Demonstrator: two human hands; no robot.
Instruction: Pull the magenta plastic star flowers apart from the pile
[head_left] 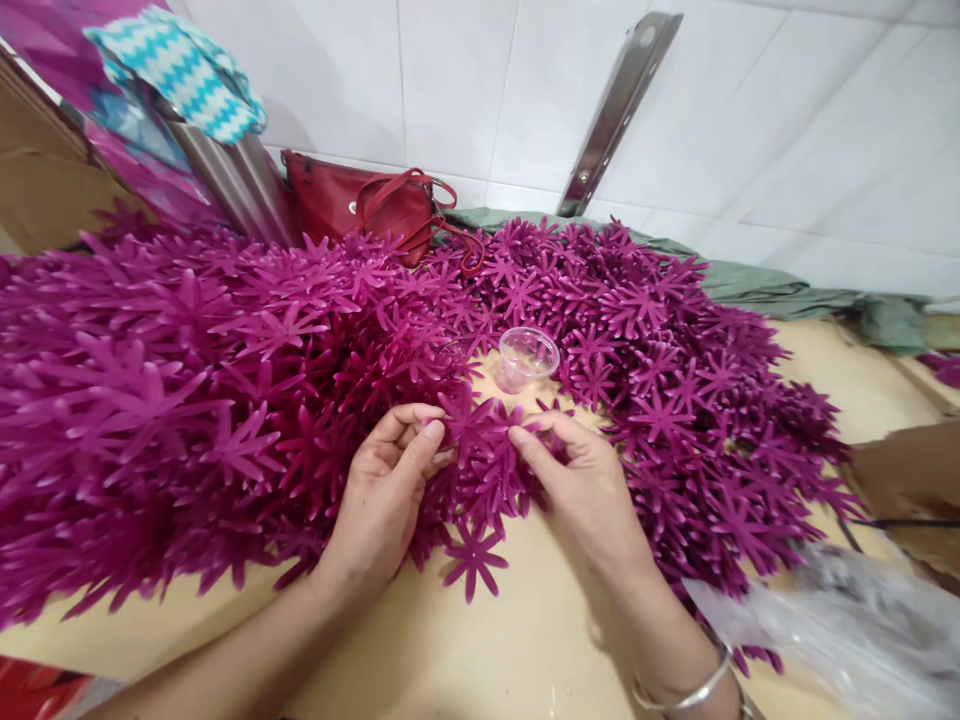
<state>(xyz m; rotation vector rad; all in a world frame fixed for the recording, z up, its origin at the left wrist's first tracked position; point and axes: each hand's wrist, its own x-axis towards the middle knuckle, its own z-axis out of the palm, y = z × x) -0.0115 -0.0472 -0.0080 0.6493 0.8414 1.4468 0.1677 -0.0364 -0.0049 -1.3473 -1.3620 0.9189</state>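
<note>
My left hand (401,470) pinches a petal of a purple artificial flower (466,428) between thumb and fingers. Close by on the right, my right hand (581,480) pinches the petal edge of another purple flower piece (504,440). The two pieces overlap between my hands, so I cannot tell whether they are joined. Beneath them lie more purple flower pieces, and a single star-shaped flower (475,562) rests flat on the table nearer to me. Just beyond my hands stands a small clear plastic cup (528,358); its contents are hard to make out.
Large heaps of purple flowers lie on the left (187,400) and right (675,390) of the yellowish table (450,660). A red handbag (330,195) leans at the back wall. Clear plastic bags (847,630) lie at right, beside a cardboard box (911,480).
</note>
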